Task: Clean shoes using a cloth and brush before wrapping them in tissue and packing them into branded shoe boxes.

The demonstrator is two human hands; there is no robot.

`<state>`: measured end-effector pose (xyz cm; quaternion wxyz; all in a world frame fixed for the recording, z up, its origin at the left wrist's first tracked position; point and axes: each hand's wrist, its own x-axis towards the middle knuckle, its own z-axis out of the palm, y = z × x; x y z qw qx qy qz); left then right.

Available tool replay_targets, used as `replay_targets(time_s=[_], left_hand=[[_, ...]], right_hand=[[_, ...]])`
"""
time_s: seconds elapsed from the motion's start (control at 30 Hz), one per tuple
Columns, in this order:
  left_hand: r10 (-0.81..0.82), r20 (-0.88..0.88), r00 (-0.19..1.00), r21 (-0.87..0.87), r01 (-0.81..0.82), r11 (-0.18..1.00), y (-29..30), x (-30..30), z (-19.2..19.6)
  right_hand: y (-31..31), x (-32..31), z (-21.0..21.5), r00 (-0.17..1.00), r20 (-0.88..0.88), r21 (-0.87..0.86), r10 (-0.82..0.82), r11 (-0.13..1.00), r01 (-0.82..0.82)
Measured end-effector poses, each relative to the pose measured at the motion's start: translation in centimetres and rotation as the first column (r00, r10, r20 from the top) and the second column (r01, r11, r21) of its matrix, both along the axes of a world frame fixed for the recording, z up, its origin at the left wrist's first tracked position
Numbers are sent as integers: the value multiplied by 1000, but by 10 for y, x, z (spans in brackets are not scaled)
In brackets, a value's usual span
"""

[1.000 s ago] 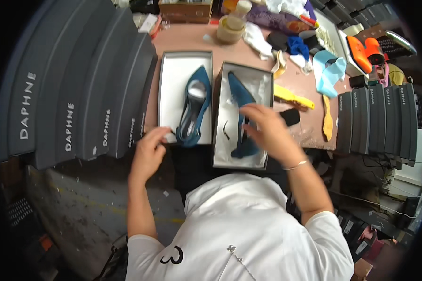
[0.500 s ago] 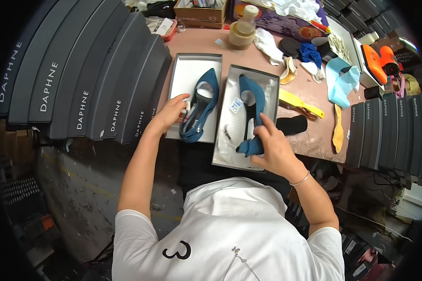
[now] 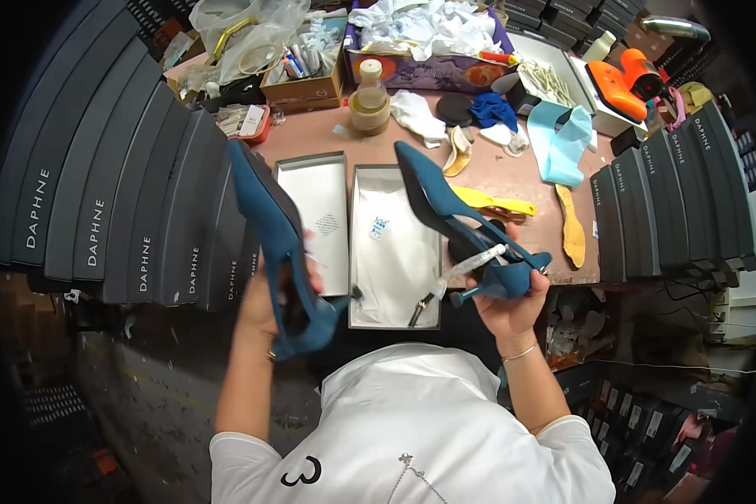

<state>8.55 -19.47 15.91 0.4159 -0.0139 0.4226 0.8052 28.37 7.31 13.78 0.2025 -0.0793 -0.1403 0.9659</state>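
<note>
Shoes, teal, pointed-toe, slim heel, one pair, both lifted above the bench. Left hand (image 3: pixel 265 307) closes around the heel end of the left shoe (image 3: pixel 273 239), toe pointing away from me and up. Right hand (image 3: pixel 508 298) grips the right shoe (image 3: pixel 454 218) at its heel, toe raised over the box; a pale strap hangs from it. Below, I note the open shoe box (image 3: pixel 395 244) lined with white tissue, and just beside it on the left its lid (image 3: pixel 315 218), lying open side up. I judge both shoes out of the box, nothing yet set back. Around: yellow shoe inserts (image 3: pixel 496 202), tape roll (image 3: pixel 370 113), light blue cloth (image 3: pixel 559 143), orange tool (image 3: pixel 622 84), stacked dark boxes (image 3: pixel 126 193) on either side.
</note>
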Motion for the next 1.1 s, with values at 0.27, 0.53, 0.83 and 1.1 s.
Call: replay_targets(time_s=[0.27, 0.53, 0.83, 1.1], left_hand=[[-715, 288, 637, 926, 5, 377, 98, 78, -57], [-778, 167, 606, 963, 69, 261, 107, 71, -70], [-641, 320, 698, 829, 122, 546, 90, 48, -74], [-292, -196, 936, -734, 58, 677, -22, -114, -98]], right_hand=[[-31, 8, -30, 999, -2, -620, 49, 784, -40], [-29, 2, -44, 989, -106, -623, 108, 768, -150], [-9, 0, -42, 999, 20, -507, 31, 862, -16], [176, 71, -1, 739, 494, 857, -458, 402, -323]])
